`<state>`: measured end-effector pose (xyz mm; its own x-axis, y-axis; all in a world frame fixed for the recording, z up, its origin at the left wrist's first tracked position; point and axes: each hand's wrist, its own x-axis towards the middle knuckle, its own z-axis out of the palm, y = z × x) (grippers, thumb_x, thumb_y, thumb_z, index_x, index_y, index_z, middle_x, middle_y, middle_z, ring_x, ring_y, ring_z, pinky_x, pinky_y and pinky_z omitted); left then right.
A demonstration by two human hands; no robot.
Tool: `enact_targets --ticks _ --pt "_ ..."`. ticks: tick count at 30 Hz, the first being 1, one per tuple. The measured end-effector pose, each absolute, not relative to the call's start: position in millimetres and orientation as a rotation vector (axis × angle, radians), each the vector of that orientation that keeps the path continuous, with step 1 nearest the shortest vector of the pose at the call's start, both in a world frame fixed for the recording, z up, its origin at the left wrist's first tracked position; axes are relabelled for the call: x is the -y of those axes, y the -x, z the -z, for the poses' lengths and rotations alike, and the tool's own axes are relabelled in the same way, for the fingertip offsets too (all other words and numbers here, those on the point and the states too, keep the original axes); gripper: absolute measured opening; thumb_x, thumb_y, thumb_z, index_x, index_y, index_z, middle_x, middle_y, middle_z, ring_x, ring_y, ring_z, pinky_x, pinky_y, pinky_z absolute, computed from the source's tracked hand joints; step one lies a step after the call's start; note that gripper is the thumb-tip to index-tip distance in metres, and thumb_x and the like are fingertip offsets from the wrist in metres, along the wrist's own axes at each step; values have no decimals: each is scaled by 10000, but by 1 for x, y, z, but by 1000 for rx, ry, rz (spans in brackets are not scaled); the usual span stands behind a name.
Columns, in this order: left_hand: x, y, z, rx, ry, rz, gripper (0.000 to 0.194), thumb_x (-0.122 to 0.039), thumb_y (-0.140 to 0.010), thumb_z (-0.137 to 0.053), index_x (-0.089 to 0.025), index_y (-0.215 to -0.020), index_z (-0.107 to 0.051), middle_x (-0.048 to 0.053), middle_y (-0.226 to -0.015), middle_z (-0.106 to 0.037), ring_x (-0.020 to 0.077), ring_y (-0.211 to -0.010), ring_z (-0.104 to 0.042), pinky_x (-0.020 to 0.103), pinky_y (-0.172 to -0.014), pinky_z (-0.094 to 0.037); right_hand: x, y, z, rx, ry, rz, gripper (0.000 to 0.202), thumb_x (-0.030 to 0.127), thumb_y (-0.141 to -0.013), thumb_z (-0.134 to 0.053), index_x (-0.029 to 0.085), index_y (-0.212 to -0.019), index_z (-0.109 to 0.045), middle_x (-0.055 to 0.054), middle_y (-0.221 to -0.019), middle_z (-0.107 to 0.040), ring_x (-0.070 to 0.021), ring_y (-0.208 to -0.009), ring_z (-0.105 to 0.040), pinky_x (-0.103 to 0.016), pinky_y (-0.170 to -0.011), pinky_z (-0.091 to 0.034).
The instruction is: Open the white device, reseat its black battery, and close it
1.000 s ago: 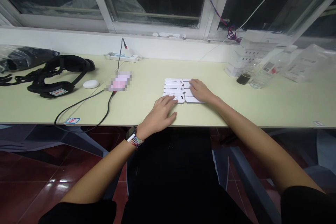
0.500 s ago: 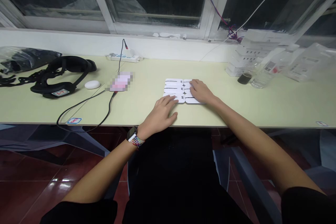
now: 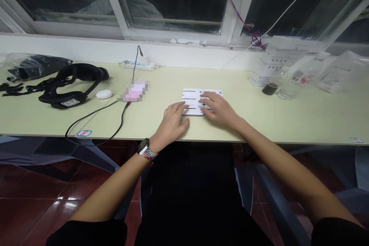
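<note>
Several white rounded cards [image 3: 190,96] with black lines and small black marks lie in two columns side by side on the pale yellow-green table [image 3: 161,84]. My left hand [image 3: 172,122] rests at the left column's near corner, its fingers apart and the fingertips on the nearest card. Over the right column is my right hand [image 3: 219,109], fingers spread, with the tips reaching across the seam between the columns. It covers much of the middle and near cards there. Neither hand grips anything.
On the left are a black headset [image 3: 73,84], a white oval object [image 3: 104,94], a blurred phone-like object [image 3: 134,91] with a cable, and a power strip [image 3: 140,65]. To the right stand white boxes [image 3: 276,61], a cup of dark liquid [image 3: 270,88] and a clear bottle [image 3: 288,88].
My right hand has slid leftward and slightly nearer, onto the seam between the columns. My left hand has shifted a little left, uncovering more of the nearest card. The view has tilted slightly.
</note>
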<state>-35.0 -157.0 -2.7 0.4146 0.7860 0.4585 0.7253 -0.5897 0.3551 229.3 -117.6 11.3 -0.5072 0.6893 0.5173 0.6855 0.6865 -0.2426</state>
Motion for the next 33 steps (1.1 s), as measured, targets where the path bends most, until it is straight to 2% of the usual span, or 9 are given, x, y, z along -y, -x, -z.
enact_targets --ticks 3,6,11,14,17,21,24,29,33 --pt "149 48 -1 -1382 -2596 -831 467 -276 -1039 -554 -217 -1502 -587 143 -1613 -585 386 -1491 -507 636 -1240 -419 140 -216 -6 2383 988 -15 372 329 -1088 -540 277 -1415 -710 -131 -1496 -692 -373 -1537 -515 -695 -1266 -426" --pt "149 58 -10 -1301 -2682 -686 386 -353 -1101 -521 -236 -1460 -604 124 -1531 -640 363 -1406 -579 597 -1195 -452 151 -210 -3 2401 962 -48 366 269 -1075 -550 271 -1401 -716 -139 -1402 -730 -371 -1393 -629 -698 -1232 -465" --pt "161 62 -30 -1223 -2813 -554 445 -583 -1028 -694 -249 -1320 -658 106 -1166 -661 326 -1031 -665 472 -935 -555 169 -212 -3 2357 882 -245 347 304 -1066 -594 289 -1394 -707 -126 -1316 -740 -320 -1128 -739 -520 -916 -665" --pt "166 60 -35 -1127 -2856 -537 390 -546 -1037 -685 -261 -1303 -694 85 -1060 -633 305 -946 -656 423 -829 -549 180 -215 -3 2331 829 -295 364 347 -1063 -621 304 -1417 -693 -112 -1269 -757 -302 -1062 -756 -480 -868 -668" --pt "165 56 -35 -1106 -2875 -593 292 -487 -1075 -603 -234 -1154 -725 83 -1000 -652 303 -934 -662 424 -821 -535 183 -217 -2 2278 831 -350 329 361 -1088 -583 326 -1392 -704 -85 -1204 -787 -286 -1008 -770 -486 -867 -675" --pt "160 51 -31 -1249 -2691 -708 292 -463 -1127 -502 -227 -1095 -672 65 -946 -715 285 -881 -683 414 -794 -514 176 -216 -1 2199 890 -422 420 361 -1116 -514 381 -1523 -615 -75 -1365 -758 -307 -1180 -755 -563 -998 -666" --pt "156 51 -26 -1282 -2456 -732 293 -481 -1148 -491 -239 -1146 -658 26 -901 -723 240 -780 -673 372 -718 -490 173 -215 0 2239 894 -368 548 372 -1066 -614 374 -1609 -539 -111 -1516 -648 -343 -1381 -648 -628 -1111 -607" --pt "149 55 -15 -1227 -2437 -811 288 -423 -1132 -523 -226 -1134 -735 74 -1096 -704 266 -1007 -686 423 -914 -541 174 -216 0 2329 897 -275 515 392 -1012 -716 336 -1519 -646 -113 -1349 -721 -367 -1318 -602 -636 -1112 -574" --pt "150 57 -13 -1097 -2517 -779 306 -376 -1111 -537 -239 -1322 -711 96 -1272 -679 310 -1247 -622 509 -1120 -490 174 -216 0 2382 916 -180 417 397 -1029 -693 300 -1435 -711 -106 -1340 -740 -385 -1328 -554 -645 -1132 -517"
